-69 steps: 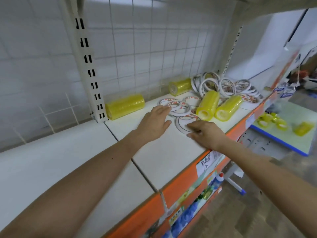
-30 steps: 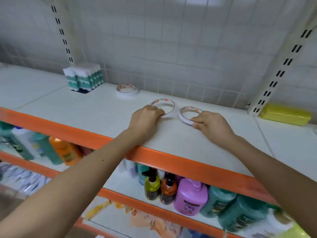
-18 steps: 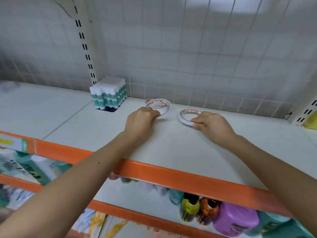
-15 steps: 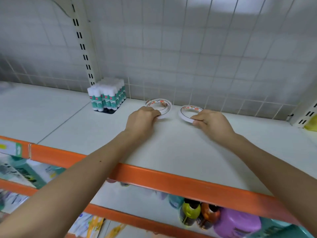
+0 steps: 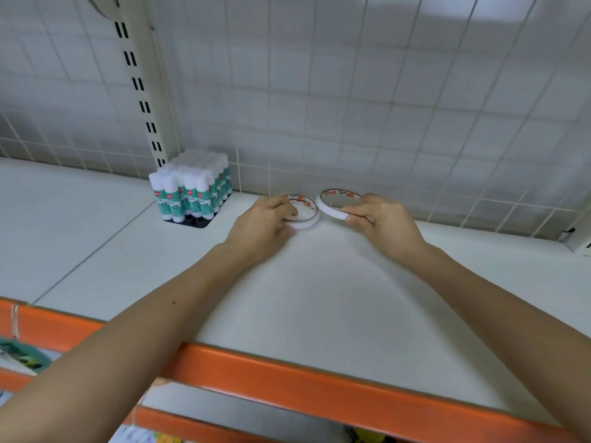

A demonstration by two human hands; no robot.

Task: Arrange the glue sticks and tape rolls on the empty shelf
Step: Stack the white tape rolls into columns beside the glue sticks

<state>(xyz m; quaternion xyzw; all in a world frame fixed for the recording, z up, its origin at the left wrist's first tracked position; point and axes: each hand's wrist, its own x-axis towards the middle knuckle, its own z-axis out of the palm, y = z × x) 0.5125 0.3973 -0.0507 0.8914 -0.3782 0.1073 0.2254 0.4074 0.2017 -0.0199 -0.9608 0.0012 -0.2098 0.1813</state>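
Observation:
A block of white and green glue sticks [image 5: 192,193] stands upright at the back of the white shelf [image 5: 319,298]. To its right, near the tiled back wall, lie white tape rolls. My left hand [image 5: 259,228] holds a small stack of tape rolls [image 5: 305,215] flat on the shelf. My right hand [image 5: 383,225] pinches a single tape roll [image 5: 335,203], tilted with its far edge raised, just right of the stack.
A slotted cream upright [image 5: 140,84] rises behind the glue sticks. The shelf's orange front lip [image 5: 287,375] runs below my forearms. Another upright [image 5: 582,244] shows at the far right edge.
Both hands carried tape rolls from the right-hand shelf section to the left, then pushed them back toward the wall. The left roll now sits on another roll beside the glue sticks.

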